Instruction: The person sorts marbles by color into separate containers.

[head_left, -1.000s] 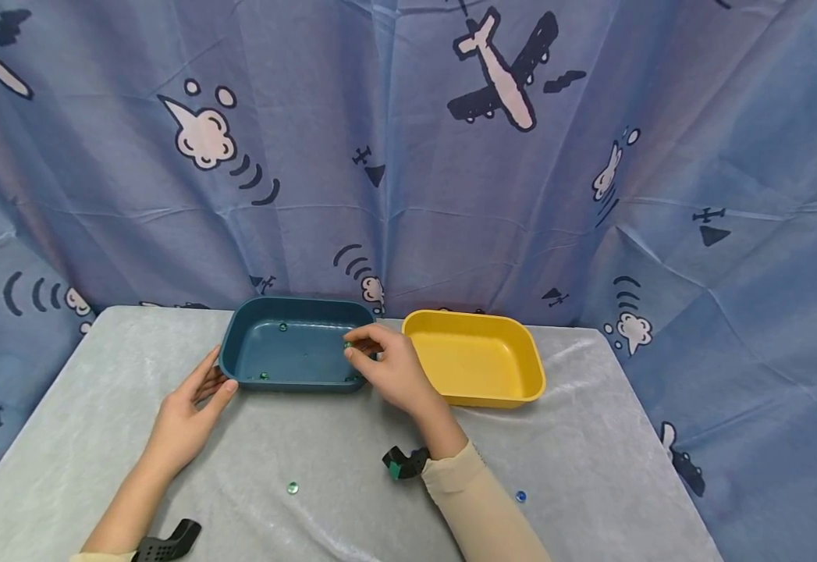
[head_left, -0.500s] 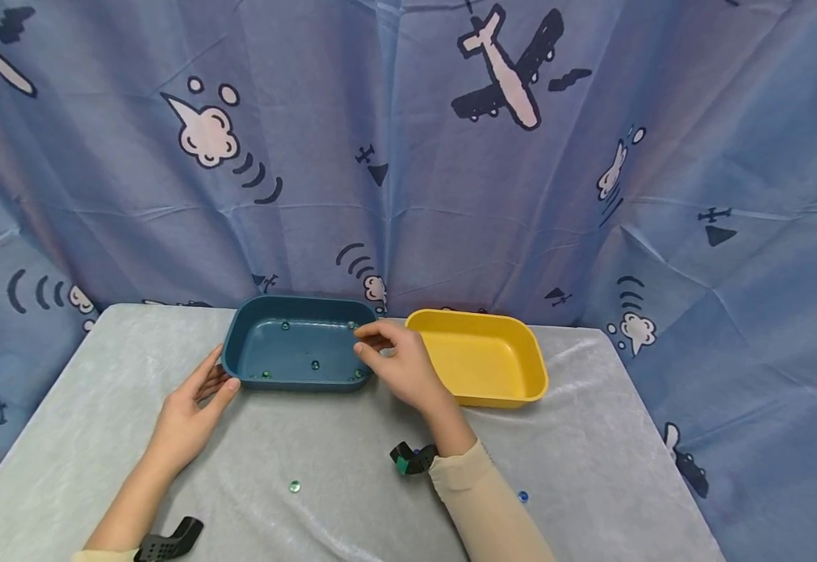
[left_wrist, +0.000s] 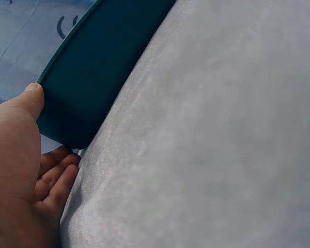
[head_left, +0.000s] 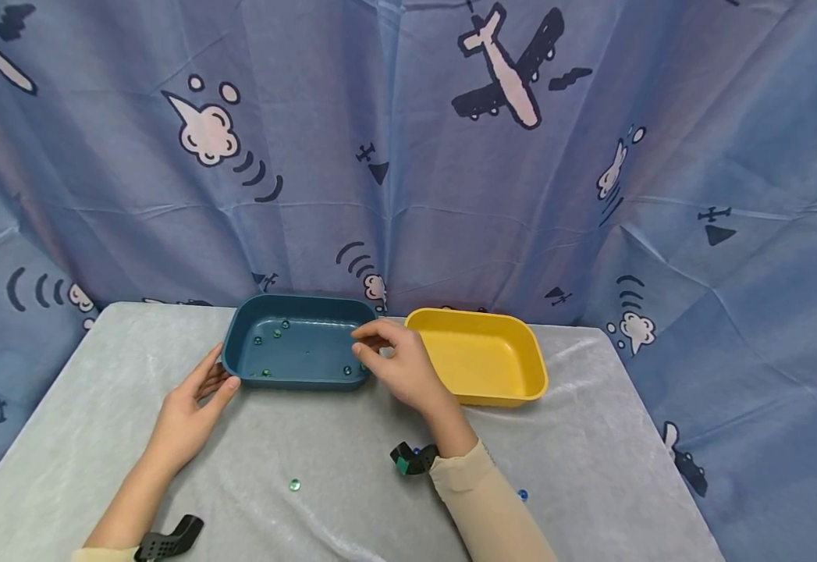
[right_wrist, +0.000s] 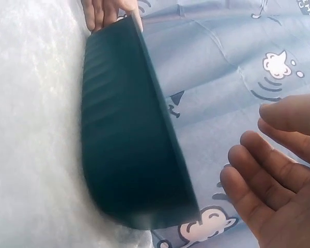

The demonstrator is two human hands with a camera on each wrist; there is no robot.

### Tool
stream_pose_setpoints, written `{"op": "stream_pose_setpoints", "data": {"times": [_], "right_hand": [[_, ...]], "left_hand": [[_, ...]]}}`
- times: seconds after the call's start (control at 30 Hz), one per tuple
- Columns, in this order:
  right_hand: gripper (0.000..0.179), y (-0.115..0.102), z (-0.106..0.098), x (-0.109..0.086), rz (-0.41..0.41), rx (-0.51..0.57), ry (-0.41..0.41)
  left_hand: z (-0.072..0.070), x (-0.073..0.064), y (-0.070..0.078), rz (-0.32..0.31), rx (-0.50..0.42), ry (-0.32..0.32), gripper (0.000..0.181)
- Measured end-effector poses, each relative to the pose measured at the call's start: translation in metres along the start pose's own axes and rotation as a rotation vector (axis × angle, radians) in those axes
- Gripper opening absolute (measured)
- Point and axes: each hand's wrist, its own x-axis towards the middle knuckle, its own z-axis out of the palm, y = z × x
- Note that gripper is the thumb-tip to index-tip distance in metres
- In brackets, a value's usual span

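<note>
A dark teal tray [head_left: 296, 385] stands at the back of the table, with several small green glass marbles [head_left: 278, 333] scattered on its floor. My left hand [head_left: 186, 417] holds the tray's left end. In the left wrist view its thumb [left_wrist: 35, 93] lies on the rim and the other fingers are low at the bottom corner. Over the tray's right end hovers my right hand [head_left: 401, 363], its fingers loosely bent. The right wrist view shows those fingers [right_wrist: 248, 175] apart from the tray wall, with nothing visible between them.
A yellow tray [head_left: 478, 400] stands right of the teal one, partly behind my right hand. On the grey cloth lie a pale green marble [head_left: 294, 485] and a blue marble [head_left: 523, 495] near the right sleeve. A patterned blue curtain [head_left: 296, 195] hangs behind the table.
A green marble showed at my right fingertips a second ago; the fingers have since let go and shifted slightly right. Marbles in the teal tray have rolled about. My left hand stays put.
</note>
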Motion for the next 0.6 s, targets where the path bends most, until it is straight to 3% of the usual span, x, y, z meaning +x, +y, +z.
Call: {"op": "stream_pose_setpoints", "data": {"times": [0.33,0.6], "right_hand": [[0.013,-0.011,0.004,-0.006,-0.066,0.009,-0.069],[0.014,-0.015,0.011,-0.008,-0.155,0.034,-0.196]], "left_hand": [[-0.001,-0.001,-0.002,0.003,0.001,-0.006,0.071],[0.0,-0.001,-0.002,0.01,-0.012,0.006,0.071]]}}
